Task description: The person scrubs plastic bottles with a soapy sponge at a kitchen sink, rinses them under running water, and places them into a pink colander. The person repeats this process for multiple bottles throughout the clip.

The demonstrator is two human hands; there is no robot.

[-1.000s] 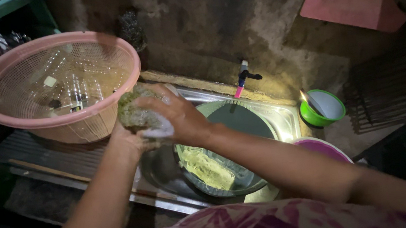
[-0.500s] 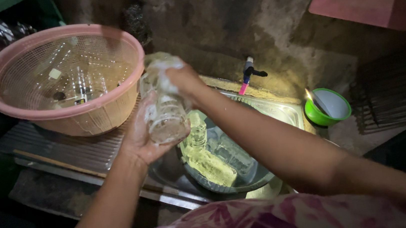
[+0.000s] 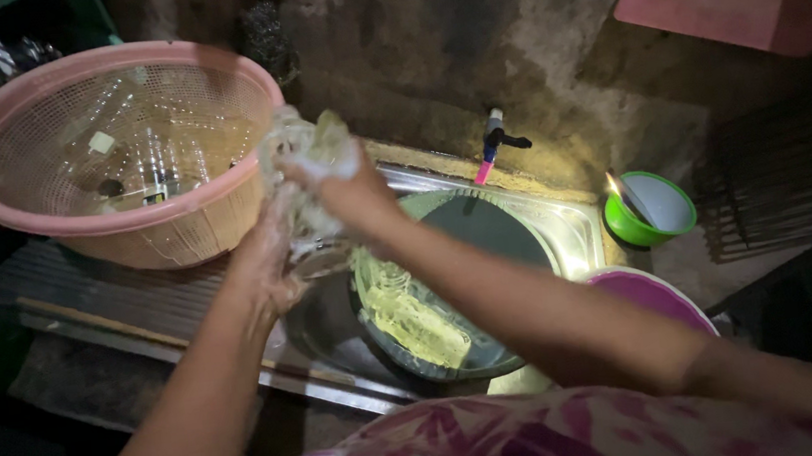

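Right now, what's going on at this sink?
A person is washing up at a metal sink. The left hand holds a clear glass, its grip wrapped around it, while the right hand presses a soapy sponge against its top. Below sits a dark bowl with sudsy water. A pink strainer basket stands on the drainboard at left.

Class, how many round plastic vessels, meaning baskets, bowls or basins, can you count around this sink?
3: a pink basket on the drainboard at left, a green bowl right of the tap, a purple basin behind the right forearm. Others may be hidden.
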